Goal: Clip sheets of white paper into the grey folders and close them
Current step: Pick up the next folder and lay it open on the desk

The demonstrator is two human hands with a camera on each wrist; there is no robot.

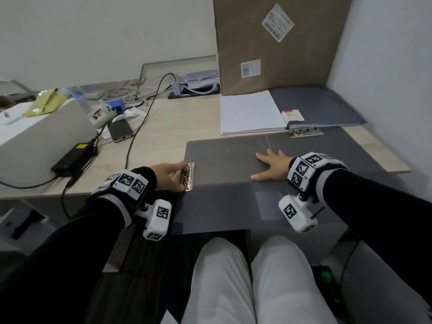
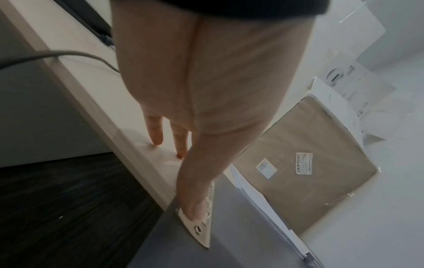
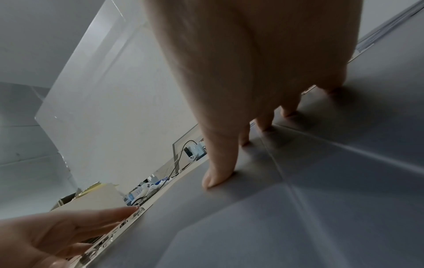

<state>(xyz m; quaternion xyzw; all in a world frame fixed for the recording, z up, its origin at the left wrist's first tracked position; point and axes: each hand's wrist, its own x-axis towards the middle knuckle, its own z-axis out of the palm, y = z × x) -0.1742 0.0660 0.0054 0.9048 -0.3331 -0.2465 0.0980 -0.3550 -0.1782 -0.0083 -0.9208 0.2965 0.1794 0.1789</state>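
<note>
Open grey folder (image 1: 222, 155), no paper clipped in yet. Left hand (image 1: 167, 174), fingers straight, touches its clip (image 1: 188, 176), gripping nothing; right hand (image 1: 273, 166) lies flat on it. White paper (image 1: 251, 113) waits just behind.

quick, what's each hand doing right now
Left hand: open, thumb and fingertips touching the metal clip.
Right hand: open, pressed flat on the grey folder.

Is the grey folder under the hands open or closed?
Open: the grey folder lies spread flat, its metal clip exposed at the left edge.
</note>
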